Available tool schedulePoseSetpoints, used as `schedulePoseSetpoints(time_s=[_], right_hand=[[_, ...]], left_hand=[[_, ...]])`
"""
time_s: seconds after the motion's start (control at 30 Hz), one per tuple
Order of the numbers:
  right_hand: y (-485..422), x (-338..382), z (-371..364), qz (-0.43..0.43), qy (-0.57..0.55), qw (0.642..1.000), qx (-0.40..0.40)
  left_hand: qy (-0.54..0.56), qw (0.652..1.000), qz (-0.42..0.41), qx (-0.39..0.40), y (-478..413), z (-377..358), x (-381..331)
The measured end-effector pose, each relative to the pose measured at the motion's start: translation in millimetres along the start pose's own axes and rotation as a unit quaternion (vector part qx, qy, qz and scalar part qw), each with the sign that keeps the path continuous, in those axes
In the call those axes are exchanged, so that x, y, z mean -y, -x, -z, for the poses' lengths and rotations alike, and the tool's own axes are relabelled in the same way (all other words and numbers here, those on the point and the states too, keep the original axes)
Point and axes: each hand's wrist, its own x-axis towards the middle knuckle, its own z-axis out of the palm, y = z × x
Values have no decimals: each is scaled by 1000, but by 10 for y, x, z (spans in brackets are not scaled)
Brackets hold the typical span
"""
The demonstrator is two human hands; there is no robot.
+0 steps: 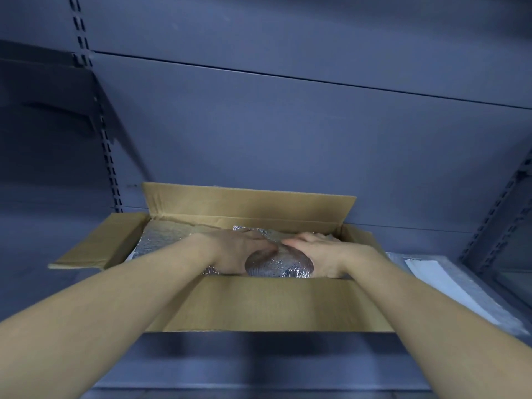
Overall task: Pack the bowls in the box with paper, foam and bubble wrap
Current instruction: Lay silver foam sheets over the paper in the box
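An open brown corrugated cardboard box [259, 303] stands on a grey metal shelf [259, 361], its four flaps folded outward. Both bare forearms reach over the near flap into the box.

The left hand [233, 250] lies palm down, fingers spread flat, pressing on the left side of a rounded bundle wrapped in silvery bubble wrap [277, 264]. The right hand [322, 254] lies likewise flat and spread on the bundle's right side. The fingertips of the two hands nearly meet above the bundle's far edge. Neither hand is closed around anything; both bear down with open palms.

The bundle sits inside the box, between the two hands and against the near wall. Its dome shape suggests a wrapped bowl, though the wrapping hides the contents and this cannot be confirmed.

A silvery foil-faced foam lining [164, 240] covers the box floor to the left of the left hand. Outside the box, to the right of the right hand, a white sheet in clear wrap [449, 286] lies on the shelf.
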Motion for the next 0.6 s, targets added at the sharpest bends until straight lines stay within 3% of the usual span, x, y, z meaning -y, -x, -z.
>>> schedulePoseSetpoints(time_s=[0.33, 0.6], right_hand=[[-71, 6, 6, -8, 31, 999, 37], [62, -56, 97, -2, -104, 995, 5]], left_hand=[[37, 999, 9, 18, 31, 9, -51], [92, 996, 8, -1, 41, 25, 66]])
